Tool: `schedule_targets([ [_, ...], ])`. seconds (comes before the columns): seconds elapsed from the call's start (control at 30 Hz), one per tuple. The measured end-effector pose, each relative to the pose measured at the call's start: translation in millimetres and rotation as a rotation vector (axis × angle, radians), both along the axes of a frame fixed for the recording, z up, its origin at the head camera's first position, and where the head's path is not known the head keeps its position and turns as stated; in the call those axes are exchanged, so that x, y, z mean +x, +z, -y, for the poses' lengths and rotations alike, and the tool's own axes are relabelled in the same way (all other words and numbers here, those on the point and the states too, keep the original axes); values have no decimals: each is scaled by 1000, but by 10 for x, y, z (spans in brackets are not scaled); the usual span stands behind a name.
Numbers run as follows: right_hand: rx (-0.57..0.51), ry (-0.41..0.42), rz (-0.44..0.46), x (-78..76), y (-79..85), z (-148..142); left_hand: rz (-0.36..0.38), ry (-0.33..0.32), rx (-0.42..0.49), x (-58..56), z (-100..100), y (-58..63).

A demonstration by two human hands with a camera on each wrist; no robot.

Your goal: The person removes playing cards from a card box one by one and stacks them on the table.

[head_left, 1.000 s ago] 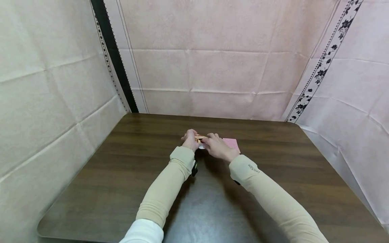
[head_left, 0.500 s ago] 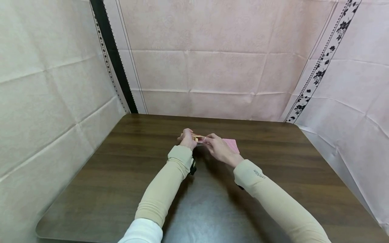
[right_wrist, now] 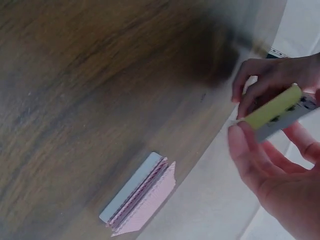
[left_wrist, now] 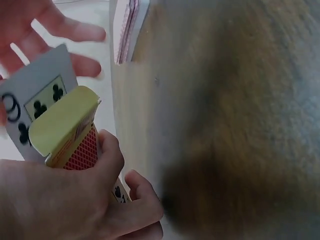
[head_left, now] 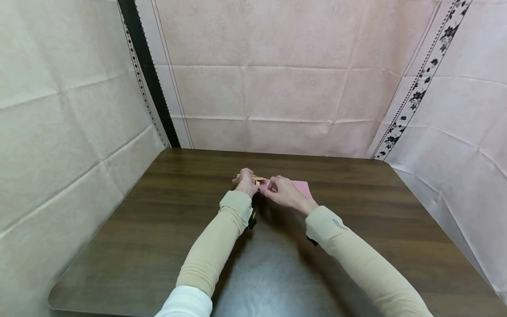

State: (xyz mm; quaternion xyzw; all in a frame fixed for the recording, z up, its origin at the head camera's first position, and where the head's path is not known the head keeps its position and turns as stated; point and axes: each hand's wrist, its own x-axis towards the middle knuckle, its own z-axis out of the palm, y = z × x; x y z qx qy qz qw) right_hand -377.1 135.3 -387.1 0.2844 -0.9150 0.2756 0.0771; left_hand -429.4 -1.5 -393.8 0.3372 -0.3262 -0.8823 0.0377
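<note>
My left hand [head_left: 246, 182] grips a card box [left_wrist: 82, 152] with a red patterned face. Its yellow end flap [left_wrist: 65, 120] stands open toward my right hand [head_left: 283, 190]. That hand holds a playing card [left_wrist: 42, 92] with black clubs at the box's open end, its thumb close to the flap in the right wrist view. Part of the card lies behind the flap; how far in it reaches is hidden. A small patch with black suit marks [left_wrist: 119, 192] shows between the left fingers. On the table, a stack of pink-backed cards [right_wrist: 140, 197] lies beyond the right hand.
The brown wooden table [head_left: 166, 246] extends around both hands, its far edge just past them. Pale cloth [head_left: 253, 92] hangs behind and on both sides.
My hands parted slightly, then came a little closer again. A white card edge now shows by the right fingers. The pink stack has stayed put.
</note>
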Motion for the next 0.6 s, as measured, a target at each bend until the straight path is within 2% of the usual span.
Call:
schedule_targets([
  [0.07,35,0,45,-2,20,-12,-3,10,-1,-8,9,-16],
  [0.23,199,-40,195,41,141,-30,-3,33,-2,-23,31,-4],
  [0.33,240,-54,277,77,212,-63,2,35,-8,-22,34,6],
  [0.47,211,-112,289,85,249,-175,-2,69,-13,-10,53,9],
  [0.6,233,-259,230,58,223,-332,-10,109,-5,-5,71,23],
])
